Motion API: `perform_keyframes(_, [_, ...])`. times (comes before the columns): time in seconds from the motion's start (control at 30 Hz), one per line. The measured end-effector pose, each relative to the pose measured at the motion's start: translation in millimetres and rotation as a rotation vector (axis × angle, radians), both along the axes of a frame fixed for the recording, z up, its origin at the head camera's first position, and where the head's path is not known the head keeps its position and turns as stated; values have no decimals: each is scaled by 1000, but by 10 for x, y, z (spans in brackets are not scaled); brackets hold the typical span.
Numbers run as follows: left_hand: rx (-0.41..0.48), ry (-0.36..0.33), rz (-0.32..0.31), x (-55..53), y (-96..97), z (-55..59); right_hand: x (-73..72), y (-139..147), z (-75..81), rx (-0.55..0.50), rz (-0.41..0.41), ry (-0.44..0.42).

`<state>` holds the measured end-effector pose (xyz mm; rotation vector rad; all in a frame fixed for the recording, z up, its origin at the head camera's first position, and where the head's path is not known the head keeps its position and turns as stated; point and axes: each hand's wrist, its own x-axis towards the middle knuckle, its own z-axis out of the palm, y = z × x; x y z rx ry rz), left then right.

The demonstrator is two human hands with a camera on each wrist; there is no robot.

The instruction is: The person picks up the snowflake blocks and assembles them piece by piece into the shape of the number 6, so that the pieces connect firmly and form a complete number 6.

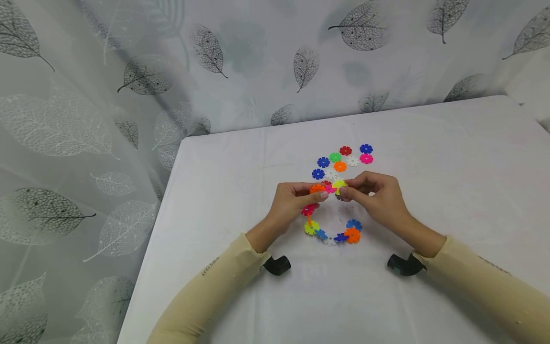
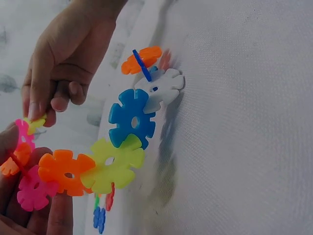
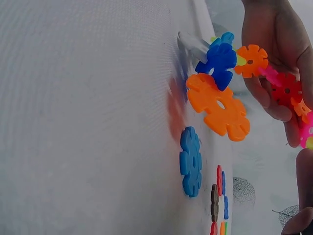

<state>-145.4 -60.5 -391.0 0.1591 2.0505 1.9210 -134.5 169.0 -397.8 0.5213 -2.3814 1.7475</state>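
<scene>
Head view crops both sleeves (image 1: 210, 291); a disc (image 1: 339, 197), perhaps brown, is mostly hidden at the right grip (image 1: 379, 195).

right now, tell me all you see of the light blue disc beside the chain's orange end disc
The light blue disc looks like plastic: flower-shaped, rounded petals split by slots, a small center hole. It appears to lie flat on the white tabletop, close to the orange disc but apart. Nothing grips it.

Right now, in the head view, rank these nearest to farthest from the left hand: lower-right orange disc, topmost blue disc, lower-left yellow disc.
1. Yellow disc: below and right of the left hand.
2. Orange disc: farther right, lower.
3. Blue disc: top right.
</scene>
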Motion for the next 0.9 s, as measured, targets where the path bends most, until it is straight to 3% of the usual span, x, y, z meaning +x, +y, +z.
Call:
perform_keyframes(0.13, [-7, 2, -14, -6, -5, -4, -13, 17, -21, -3, 14, -24])
perform_keyframes(0.4, [73, 51, -78, -27, -6, -27, -40, 56, -49, -55, 66, -91])
perform_keyframes(0.6, [-58, 168, -105, -35, -17, -32, -45, 50, -30, -46, 130, -100])
perform_keyframes(0.7, [-128, 204, -106, -39, -32, -31, -51, 56, -36, -4, 105, -133])
perform_keyframes(0.9, [-161, 234, -87, -50, -55, -48, -80, 123, -60, 43, -20, -134])
